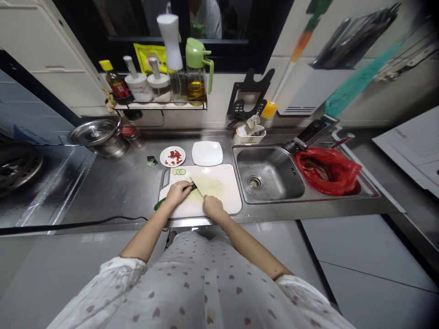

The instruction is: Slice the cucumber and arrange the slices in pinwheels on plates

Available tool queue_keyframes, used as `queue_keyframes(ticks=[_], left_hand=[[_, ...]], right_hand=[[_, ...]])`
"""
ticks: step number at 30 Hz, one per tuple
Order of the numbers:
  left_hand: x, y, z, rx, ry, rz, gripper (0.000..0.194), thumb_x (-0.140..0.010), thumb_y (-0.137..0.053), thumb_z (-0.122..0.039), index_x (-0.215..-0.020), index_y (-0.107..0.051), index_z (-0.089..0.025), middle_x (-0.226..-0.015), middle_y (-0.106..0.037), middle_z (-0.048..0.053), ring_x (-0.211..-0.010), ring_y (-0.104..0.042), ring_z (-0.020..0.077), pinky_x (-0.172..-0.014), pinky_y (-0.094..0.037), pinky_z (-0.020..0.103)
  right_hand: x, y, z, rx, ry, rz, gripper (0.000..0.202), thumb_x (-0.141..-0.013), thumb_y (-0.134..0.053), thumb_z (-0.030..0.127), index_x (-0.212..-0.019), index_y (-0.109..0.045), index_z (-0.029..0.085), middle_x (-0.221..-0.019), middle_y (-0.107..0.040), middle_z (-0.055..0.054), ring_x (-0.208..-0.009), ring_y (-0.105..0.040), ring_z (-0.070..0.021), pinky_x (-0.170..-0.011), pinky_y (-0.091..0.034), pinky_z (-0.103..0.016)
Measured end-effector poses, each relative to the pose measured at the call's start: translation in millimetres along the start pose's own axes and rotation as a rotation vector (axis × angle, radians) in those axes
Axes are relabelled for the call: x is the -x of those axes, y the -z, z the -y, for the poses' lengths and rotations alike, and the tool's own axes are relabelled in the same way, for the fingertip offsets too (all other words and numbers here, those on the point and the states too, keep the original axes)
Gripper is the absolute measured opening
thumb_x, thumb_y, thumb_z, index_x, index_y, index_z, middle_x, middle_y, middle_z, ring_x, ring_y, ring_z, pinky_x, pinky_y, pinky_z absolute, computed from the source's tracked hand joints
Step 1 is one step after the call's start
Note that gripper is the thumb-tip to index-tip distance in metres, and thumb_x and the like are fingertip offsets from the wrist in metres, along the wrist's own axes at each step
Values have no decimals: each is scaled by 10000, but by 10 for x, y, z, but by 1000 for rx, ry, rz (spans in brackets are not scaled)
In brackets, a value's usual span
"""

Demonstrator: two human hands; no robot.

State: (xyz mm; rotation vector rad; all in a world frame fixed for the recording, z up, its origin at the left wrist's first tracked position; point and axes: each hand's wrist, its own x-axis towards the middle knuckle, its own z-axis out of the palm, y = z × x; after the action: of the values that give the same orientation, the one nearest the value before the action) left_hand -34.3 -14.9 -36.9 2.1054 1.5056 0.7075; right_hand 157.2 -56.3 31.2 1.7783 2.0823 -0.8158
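A white cutting board (224, 196) lies on the steel counter in front of me. My left hand (177, 193) is closed on a cucumber, with a dark green bit (194, 186) showing at its fingertips. Left of that wrist, a green cucumber end (159, 204) pokes out over the board's edge; whether it is the same piece I cannot tell. My right hand (213, 208) is wrapped round the handle of a knife (198, 188), whose blade stands beside the left fingertips. Several thin cucumber slices (179, 172) lie near the board's top left.
Behind the board are a plate of chopped red pieces (168, 150) and a white square plate (207, 153). Green scraps (152, 161) lie left. A sink (270, 157) and a red plastic bag (329, 183) are right. Bottles (196, 73) stand on a rack above; a steel pot (103, 141) sits left.
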Motion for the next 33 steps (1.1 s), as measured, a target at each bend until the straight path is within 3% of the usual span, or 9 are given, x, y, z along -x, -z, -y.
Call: queue_keyframes(ticks=[19, 27, 33], left_hand=[[2, 41, -58, -18, 22, 24, 281, -890, -526, -312, -1085, -720, -254, -1120, -715, 39, -1041, -652, 209, -961, -490, 342], [13, 72, -121, -112, 86, -1, 313, -890, -543, -365, -1157, -677, -275, -1144, -707, 47, -1038, -650, 248, -909, -500, 350], [-14, 85, -192, -60, 166, -126, 337, -915, -501, -407, -1143, -683, -238, -1174, -692, 70, -1052, -637, 253, -907, -498, 360]], right_hand=[[388, -127, -334, 38, -2, 17, 299, -898, -415, 144, -1111, -626, 148, -1063, -693, -153, -1015, -653, -235, -773, -458, -298], [556, -40, -542, 108, -101, -106, 378, -957, -353, 160, -1285, -528, 226, -988, -704, -115, -951, -668, -227, -761, -429, -295], [596, -7, -570, 104, -136, -238, 462, -940, -497, 315, -1389, -428, 231, -1110, -666, -117, -998, -635, -238, -803, -416, -300]])
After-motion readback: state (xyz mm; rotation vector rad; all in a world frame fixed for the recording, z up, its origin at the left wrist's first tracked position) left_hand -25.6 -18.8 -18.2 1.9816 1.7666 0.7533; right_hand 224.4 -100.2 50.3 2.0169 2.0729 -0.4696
